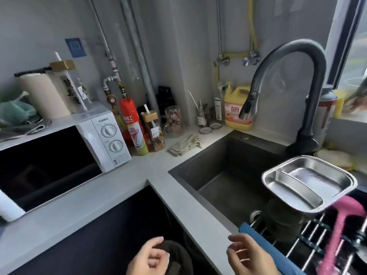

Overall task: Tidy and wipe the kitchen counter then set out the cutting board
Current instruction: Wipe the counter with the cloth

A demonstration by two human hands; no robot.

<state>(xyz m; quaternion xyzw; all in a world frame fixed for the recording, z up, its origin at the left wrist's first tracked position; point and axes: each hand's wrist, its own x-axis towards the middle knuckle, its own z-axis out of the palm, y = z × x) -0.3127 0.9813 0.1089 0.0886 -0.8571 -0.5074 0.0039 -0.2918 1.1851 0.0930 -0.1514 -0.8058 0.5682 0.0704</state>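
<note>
While left hand (148, 257) and right hand (250, 257) hovered low, fingers loosely curled, gripping nothing, folded cloth (185, 144) lay on surface (139, 167) beside sink (218, 155) back-left corner. Best: grab cloth, shift spray can (135, 124) first, wipe toward sink. No cutting board in view.

Beige cloth (185, 144), seemingly crumpled, lying on pale grey counter (139, 171).

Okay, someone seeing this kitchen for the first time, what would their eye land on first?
Probably the tall dark gooseneck faucet arching over the black sink at right, with the shiny divided steel tray just below it at the sink's right edge. After that, the red spray can standing beside the white microwave on the left counter.
</note>
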